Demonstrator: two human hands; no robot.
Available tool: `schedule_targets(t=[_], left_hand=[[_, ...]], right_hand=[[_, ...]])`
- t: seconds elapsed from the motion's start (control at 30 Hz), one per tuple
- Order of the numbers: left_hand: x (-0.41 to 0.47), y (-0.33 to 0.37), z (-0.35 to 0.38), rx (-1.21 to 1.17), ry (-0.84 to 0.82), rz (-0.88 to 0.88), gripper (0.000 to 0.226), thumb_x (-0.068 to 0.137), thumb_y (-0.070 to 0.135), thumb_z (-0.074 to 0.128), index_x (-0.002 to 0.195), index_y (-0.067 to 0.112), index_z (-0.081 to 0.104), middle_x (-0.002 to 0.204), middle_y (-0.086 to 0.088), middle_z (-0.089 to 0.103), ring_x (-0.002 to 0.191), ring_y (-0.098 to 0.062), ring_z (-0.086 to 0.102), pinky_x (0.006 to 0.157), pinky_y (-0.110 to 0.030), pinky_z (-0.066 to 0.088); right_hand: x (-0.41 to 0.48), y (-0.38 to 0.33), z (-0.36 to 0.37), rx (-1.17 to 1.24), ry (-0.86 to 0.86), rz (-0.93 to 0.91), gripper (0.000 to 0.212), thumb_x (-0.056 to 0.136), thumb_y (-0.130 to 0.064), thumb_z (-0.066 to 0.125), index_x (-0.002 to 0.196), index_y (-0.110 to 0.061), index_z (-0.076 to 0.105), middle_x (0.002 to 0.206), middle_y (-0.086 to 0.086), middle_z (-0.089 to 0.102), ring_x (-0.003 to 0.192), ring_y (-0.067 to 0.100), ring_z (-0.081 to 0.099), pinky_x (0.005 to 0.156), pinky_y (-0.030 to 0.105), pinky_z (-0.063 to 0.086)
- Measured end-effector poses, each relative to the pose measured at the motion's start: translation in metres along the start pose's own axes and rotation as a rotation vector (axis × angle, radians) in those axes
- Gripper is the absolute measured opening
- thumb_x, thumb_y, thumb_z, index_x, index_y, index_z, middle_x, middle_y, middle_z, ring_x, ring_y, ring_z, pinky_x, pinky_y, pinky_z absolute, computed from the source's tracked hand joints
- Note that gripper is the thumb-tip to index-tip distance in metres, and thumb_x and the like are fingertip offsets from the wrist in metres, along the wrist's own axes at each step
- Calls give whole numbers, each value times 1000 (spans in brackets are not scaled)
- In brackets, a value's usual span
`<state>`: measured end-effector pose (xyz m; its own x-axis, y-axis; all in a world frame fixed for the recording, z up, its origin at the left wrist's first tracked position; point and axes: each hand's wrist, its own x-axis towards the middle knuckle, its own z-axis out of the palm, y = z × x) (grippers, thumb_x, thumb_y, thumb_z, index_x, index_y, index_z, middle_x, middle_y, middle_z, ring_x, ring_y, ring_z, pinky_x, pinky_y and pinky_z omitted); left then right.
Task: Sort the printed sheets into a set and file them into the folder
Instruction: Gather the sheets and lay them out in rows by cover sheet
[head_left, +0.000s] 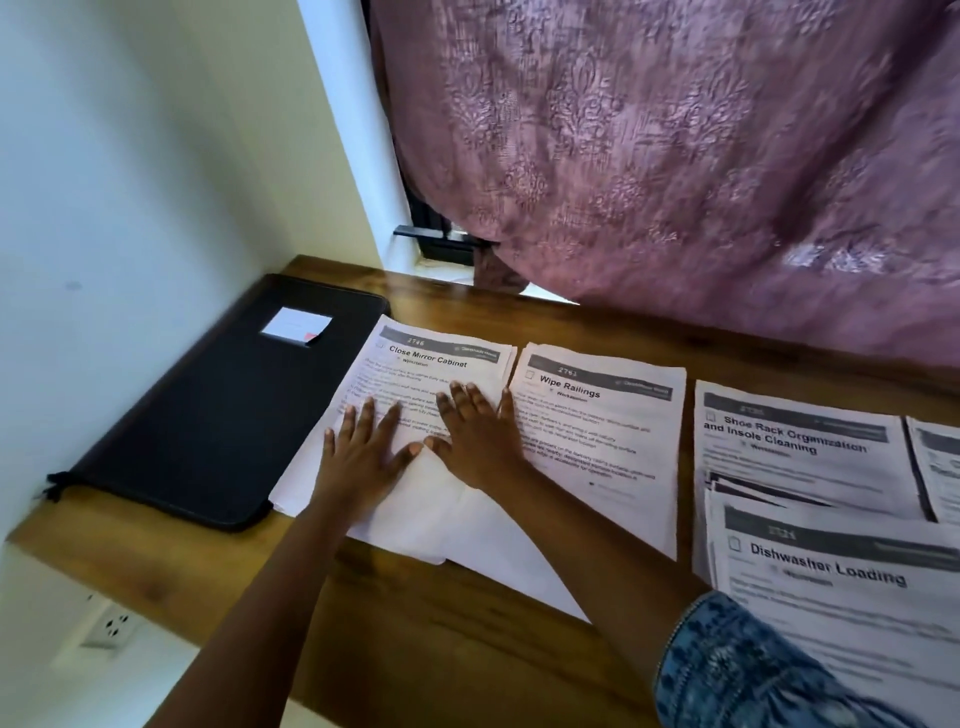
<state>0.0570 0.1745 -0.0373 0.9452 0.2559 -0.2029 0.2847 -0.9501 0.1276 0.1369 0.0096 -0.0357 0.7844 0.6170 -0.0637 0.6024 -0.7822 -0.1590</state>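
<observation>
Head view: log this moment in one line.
left hand flat on Close Mirror Cabinet stack | right hand flat on same stack | folder closed, left of stack

Left hand (363, 447), right hand (475, 441) — on sheets (431, 364)

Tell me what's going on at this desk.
A person is sorting printed sheets on a wooden desk. The left hand and the right hand both press flat, fingers straight, on the Close Mirror Cabinet stack. Stacks headed Wipe Railings, Shoe Rack Organization and Dishwasher Loading lie to its right. The black folder lies closed at the left.
</observation>
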Motion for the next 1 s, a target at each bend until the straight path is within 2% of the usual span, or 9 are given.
schedule_targets(t=[0.2, 0.3, 0.37, 0.47, 0.57, 0.67, 0.73, 0.8, 1.0], left_hand=[[-8, 24, -25, -90, 88, 27, 80, 85, 68, 20, 154, 30, 3, 161, -10, 0, 149, -28, -1, 118, -51, 0], [-44, 85, -39, -396, 367, 100, 66, 95, 57, 39, 150, 21, 30, 155, -8, 31, 143, -28, 27, 116, -51, 13], [-75, 142, -35, -570, 450, 249, 53, 94, 48, 47, 138, 18, 47, 142, -5, 50, 131, -24, 45, 113, -48, 29], [-118, 234, -8, -555, 373, 495, 44, 90, 44, 51, 126, 19, 60, 132, -3, 59, 125, -22, 53, 109, -46, 36], [-147, 296, 30, -387, 183, 631, 45, 91, 47, 48, 130, 24, 56, 140, 1, 52, 134, -22, 43, 115, -46, 17], [-157, 328, 58, -226, 112, 683, 63, 88, 59, 27, 138, 26, 49, 149, -6, 42, 140, -28, 35, 114, -47, 15], [-157, 331, 71, -128, 39, 666, 74, 86, 67, 10, 149, 33, 29, 160, -3, 18, 148, -25, 11, 116, -45, -1], [-157, 330, 79, -112, 36, 673, 78, 84, 72, -1, 151, 36, 18, 162, 0, 7, 149, -23, 1, 117, -43, -6], [-156, 329, 82, -109, 77, 669, 76, 90, 70, 3, 148, 32, 32, 158, -3, 25, 147, -26, 19, 117, -47, 9]], right_hand=[[-32, 18, -31, 72, 178, -77, 63, 97, -49, 39, 151, -20, 20, 159, 5, 13, 147, 22, 10, 115, 58, 3], [-89, 47, -63, 190, 312, 22, 48, 98, -38, 45, 141, -18, 43, 148, 5, 41, 138, 24, 35, 116, 50, 12], [-145, 79, -67, 230, 452, 96, 31, 93, -28, 51, 121, -18, 62, 126, 5, 62, 118, 26, 56, 108, 47, 35], [-234, 147, -55, 258, 522, 298, 21, 82, -17, 56, 99, -18, 68, 100, 3, 70, 91, 28, 65, 83, 42, 53], [-303, 197, -47, 202, 562, 447, 25, 77, -11, 57, 99, -16, 69, 94, 6, 72, 84, 30, 67, 79, 41, 55], [-341, 233, -36, 143, 498, 574, 39, 84, -14, 59, 123, -13, 60, 123, 11, 63, 113, 32, 59, 99, 46, 43], [-351, 245, -31, 221, 363, 660, 59, 90, -24, 61, 144, -14, 38, 148, 9, 40, 138, 26, 36, 114, 45, 26], [-355, 253, -30, 312, 300, 678, 76, 89, -33, 62, 150, -15, 21, 155, 7, 26, 143, 23, 24, 118, 41, 19], [-354, 256, -29, 397, 264, 719, 88, 86, -42, 64, 151, -14, 13, 155, 9, 27, 141, 27, 27, 117, 43, 23]])
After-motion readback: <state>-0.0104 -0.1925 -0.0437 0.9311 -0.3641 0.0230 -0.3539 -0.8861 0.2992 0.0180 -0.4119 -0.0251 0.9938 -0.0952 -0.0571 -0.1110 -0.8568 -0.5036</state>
